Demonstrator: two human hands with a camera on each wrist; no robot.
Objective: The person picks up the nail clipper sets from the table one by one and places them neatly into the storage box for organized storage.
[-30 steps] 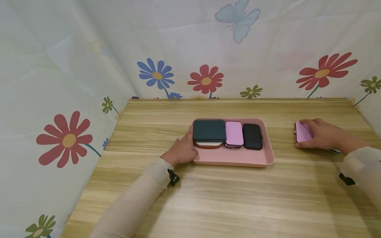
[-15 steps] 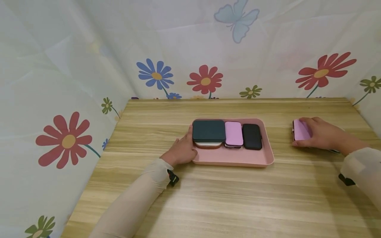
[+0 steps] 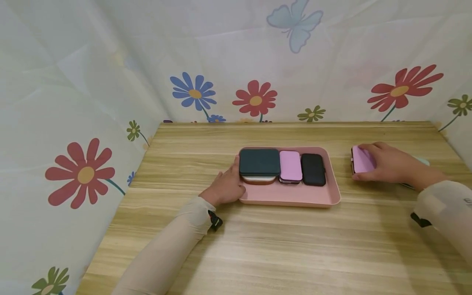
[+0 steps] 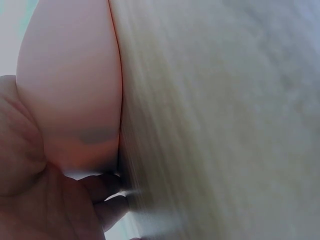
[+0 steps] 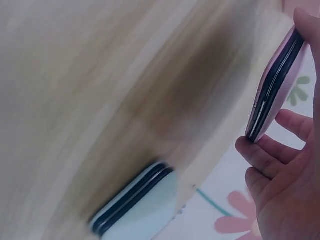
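Observation:
My right hand [image 3: 392,164] pinches a lilac clamshell case [image 3: 363,159] by its edges, right of the tray. In the right wrist view the case shows two padded halves with a dark seam, held above the table between thumb and fingers. The pink tray [image 3: 284,196] has my left hand [image 3: 225,184] against its left wall, fingers along the side and thumb near the front corner. Inside it lie a dark green case [image 3: 259,162] stacked over a white and a brown one, another lilac case [image 3: 290,165], and a black case [image 3: 313,169].
A mint case [image 5: 145,210] with a dark seam sits on the table beneath the right hand, mostly hidden in the head view. The wood-grain table [image 3: 287,254] meets a flowered cloth [image 3: 221,49] at its back and left edges.
My right hand has moved left toward the tray with the lilac case, showing more of the mint case behind it. The left hand and tray have stayed in place.

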